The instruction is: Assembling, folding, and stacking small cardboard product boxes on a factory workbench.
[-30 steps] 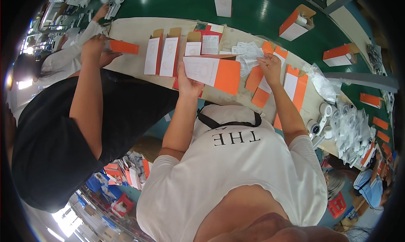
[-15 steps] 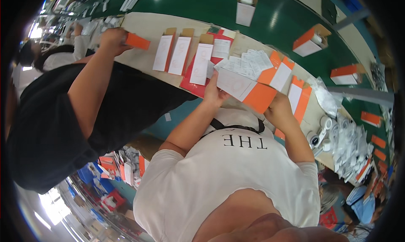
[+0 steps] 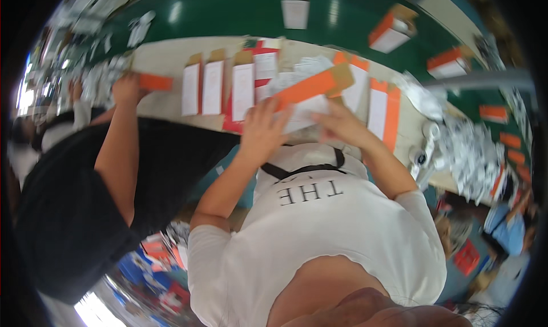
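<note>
The person's left hand (image 3: 264,127) and right hand (image 3: 342,123) both held one flat box (image 3: 311,90), orange and white with a brown flap. The left hand's fingers were closed on the box's left end. The right hand touched its lower right side, but it was blurred, so I cannot tell if its fingers were closed or apart. The box was lifted and tilted, its right end higher, just above the near edge of the worktop (image 3: 165,56).

Left of the box, three white flat boxes (image 3: 216,87) lay side by side on the worktop, with a red and white one (image 3: 265,64) just behind the box. Right of the box lay more orange and white flat boxes (image 3: 382,107), close together. Farther left, another person's hand (image 3: 127,89) pressed on a small orange piece (image 3: 155,82) near the worktop's edge.

Behind the worktop ran a green belt (image 3: 228,10) with folded boxes (image 3: 388,33) set well apart. Bare worktop showed only between the other person's hand and the three white boxes. A heap of white packets (image 3: 474,156) crowded the far right end.
</note>
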`<state>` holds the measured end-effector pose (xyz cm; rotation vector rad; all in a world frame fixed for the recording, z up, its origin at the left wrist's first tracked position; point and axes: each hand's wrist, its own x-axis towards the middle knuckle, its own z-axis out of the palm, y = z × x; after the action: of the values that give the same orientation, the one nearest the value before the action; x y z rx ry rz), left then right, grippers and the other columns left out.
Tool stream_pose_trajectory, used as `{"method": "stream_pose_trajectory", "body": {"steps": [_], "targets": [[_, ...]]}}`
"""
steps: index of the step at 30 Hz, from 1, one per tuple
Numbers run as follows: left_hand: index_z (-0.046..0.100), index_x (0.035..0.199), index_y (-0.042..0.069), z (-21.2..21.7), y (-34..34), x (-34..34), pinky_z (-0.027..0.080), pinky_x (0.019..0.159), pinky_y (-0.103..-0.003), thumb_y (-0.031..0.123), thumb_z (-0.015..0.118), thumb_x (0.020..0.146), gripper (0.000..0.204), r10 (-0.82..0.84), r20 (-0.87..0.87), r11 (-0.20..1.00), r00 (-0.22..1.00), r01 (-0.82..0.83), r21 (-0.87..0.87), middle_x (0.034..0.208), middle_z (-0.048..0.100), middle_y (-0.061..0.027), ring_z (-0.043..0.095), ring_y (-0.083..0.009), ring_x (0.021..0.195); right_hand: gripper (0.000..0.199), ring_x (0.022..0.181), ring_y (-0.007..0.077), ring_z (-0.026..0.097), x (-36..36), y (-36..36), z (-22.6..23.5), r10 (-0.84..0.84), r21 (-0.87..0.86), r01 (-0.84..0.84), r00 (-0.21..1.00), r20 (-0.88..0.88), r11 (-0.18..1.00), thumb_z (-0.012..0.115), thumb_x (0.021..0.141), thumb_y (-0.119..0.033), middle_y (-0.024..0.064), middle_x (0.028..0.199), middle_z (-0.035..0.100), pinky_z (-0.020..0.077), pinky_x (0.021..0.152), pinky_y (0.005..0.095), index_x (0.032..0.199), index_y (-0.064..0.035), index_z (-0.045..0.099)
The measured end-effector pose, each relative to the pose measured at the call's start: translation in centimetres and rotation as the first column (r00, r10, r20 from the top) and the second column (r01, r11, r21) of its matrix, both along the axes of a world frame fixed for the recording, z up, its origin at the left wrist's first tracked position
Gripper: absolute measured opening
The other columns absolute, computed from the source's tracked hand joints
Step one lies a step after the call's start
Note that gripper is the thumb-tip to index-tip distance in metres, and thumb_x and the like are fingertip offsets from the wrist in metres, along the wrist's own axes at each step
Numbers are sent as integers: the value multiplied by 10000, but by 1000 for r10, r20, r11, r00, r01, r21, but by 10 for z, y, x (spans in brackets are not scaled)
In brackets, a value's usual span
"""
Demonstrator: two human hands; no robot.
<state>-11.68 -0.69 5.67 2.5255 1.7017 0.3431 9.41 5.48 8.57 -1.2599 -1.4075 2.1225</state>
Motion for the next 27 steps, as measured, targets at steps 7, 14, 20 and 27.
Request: {"method": "stream_pose_trajectory", "body": {"steps": [7,14,20,27], "targets": [[351,1290,24,-44,54,-104,369,914,-445,236,668,714,690,443,252,855,860,-490,171,1180,452,-232,440,-393,1084,434,961,234,528,128,-3,-149,-723,740,306,604,335,599,655,750,-185,116,1078,545,445,800,304,1133,-47,502],[422,1234,48,-63,84,-108,347,890,-515,333,614,754,591,488,-34,787,872,-423,448,1194,479,-171,414,-362,1134,503,1019,291,532,195,-19,-179,-699,535,479,286,655,696,705,680,-340,166,1112,530,437,817,379,1041,-13,582],[565,1085,42,-45,64,26,402,893,-322,109,625,778,319,230,696,963,680,-56,-264,1066,594,-99,543,-216,1019,377,924,245,574,203,-44,-167,-909,911,70,134,395,406,621,789,-253,147,1039,592,440,801,325,1080,-15,589],[385,1262,-4,-2,50,114,382,923,-343,100,672,736,607,196,957,922,213,292,-253,1152,532,-109,484,-205,1097,253,906,68,507,123,-37,-56,-741,410,702,666,-88,582,517,896,-172,-5,964,578,391,833,222,1087,-12,557]]}}
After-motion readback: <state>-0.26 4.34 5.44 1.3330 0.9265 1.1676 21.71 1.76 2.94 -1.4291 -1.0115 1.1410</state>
